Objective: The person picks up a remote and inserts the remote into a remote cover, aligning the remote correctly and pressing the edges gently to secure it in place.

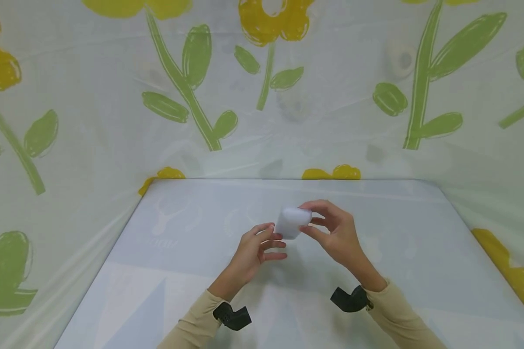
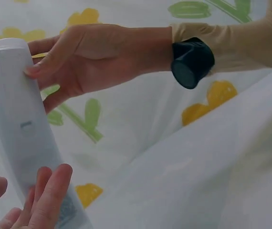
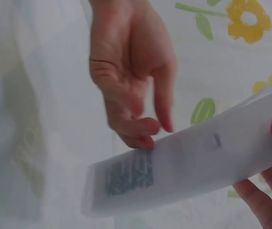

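Holding white packet (image 1: 293, 222) in air above desk (image 1: 170, 252) middle, nearer far edge, clear of surface. Right hand (image 1: 338, 236) grip: thumb and fingers curled, pinching packet's far end. Left hand (image 1: 254, 250) grip: fingers loosely bent, tips touching packet's near end by printed patch; firm hold cannot tell. Desk surface bare and wide to left, right and near edges. Flowered sheet (image 1: 91, 111) rises close behind far edge and along both sides.
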Motion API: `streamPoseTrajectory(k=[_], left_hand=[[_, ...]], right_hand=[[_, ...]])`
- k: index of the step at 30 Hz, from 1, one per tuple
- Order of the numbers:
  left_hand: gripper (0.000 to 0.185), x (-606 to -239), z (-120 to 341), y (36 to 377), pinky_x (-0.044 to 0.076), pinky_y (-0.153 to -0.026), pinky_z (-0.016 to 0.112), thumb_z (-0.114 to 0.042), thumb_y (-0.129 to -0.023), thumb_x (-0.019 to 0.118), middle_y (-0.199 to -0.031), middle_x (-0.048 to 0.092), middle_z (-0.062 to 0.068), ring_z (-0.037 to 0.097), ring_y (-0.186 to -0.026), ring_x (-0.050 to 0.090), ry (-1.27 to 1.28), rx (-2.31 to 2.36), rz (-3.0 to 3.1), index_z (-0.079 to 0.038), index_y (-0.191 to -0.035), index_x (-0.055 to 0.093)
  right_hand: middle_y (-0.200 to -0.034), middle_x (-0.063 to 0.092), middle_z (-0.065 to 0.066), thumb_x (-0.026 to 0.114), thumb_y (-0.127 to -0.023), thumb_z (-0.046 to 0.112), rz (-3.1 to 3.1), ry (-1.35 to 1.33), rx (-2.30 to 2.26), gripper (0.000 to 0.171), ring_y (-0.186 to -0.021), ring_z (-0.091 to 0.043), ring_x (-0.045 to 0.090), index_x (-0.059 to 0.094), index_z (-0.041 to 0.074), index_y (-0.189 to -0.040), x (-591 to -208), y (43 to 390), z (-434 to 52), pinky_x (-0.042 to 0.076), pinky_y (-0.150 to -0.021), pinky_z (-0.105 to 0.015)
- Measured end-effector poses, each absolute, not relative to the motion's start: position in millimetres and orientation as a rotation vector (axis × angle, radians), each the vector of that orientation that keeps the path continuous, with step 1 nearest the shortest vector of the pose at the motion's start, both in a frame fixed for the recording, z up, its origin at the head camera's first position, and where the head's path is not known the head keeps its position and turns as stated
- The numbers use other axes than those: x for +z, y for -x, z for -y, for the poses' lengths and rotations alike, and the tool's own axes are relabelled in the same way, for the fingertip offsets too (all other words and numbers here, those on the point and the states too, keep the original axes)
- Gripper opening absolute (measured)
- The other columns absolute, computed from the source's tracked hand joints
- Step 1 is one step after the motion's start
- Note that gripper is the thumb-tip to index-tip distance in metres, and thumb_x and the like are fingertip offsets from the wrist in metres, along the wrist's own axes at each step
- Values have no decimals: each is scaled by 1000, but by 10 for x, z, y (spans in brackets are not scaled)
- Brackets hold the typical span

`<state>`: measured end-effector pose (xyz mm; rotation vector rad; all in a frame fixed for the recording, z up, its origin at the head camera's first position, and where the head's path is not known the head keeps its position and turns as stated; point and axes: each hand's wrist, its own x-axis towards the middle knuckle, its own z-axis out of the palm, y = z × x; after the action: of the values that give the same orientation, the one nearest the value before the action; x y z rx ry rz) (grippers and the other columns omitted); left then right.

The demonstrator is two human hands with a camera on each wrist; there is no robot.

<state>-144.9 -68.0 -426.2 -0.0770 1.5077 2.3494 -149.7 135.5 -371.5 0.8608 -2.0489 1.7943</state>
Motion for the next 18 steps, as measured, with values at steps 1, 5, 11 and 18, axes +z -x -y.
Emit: streamPoseTrajectory(k=[1, 5, 11, 18], left_hand=[[47, -4246, 685, 1465, 54, -78, 48, -25, -95, 57, -104, 59, 16, 22, -88, 66, 72, 2352, -1506, 3, -129, 43], [45, -4187, 681, 1497, 54, -79, 49, -27, -95, 56, -109, 58, 16, 26, -93, 66, 66, 2351, -1502, 3, -127, 45], [50, -4112, 658, 1523, 53, -80, 49, -29, -95, 57, -122, 52, 17, 25, -98, 62, 66, 2360, -1503, 3, -130, 42], [54, -4050, 674, 1575, 57, -70, 31, -27, -94, 59, -123, 52, 16, 21, -94, 61, 77, 2346, -1530, 2, -135, 41]], right_hand=[[-104, 64, -9, 72, -73, -15, 2054, -872, 1781, 39, -99, -20, 61, 62, 0, -107, -3723, 1489, -1351, 55, -82, -35], [-104, 65, -5, 73, -75, -12, 2093, -919, 1718, 37, -101, -20, 60, 64, 7, -105, -3741, 1449, -1334, 52, -86, -35], [-106, 65, -6, 70, -72, -19, 2056, -1059, 1621, 42, -102, -20, 59, 64, 8, -103, -3760, 1392, -1295, 50, -91, -30], [-107, 62, -13, 66, -68, -27, 1955, -1173, 1616, 45, -104, -23, 57, 60, 5, -100, -3777, 1363, -1236, 48, -93, -27]])
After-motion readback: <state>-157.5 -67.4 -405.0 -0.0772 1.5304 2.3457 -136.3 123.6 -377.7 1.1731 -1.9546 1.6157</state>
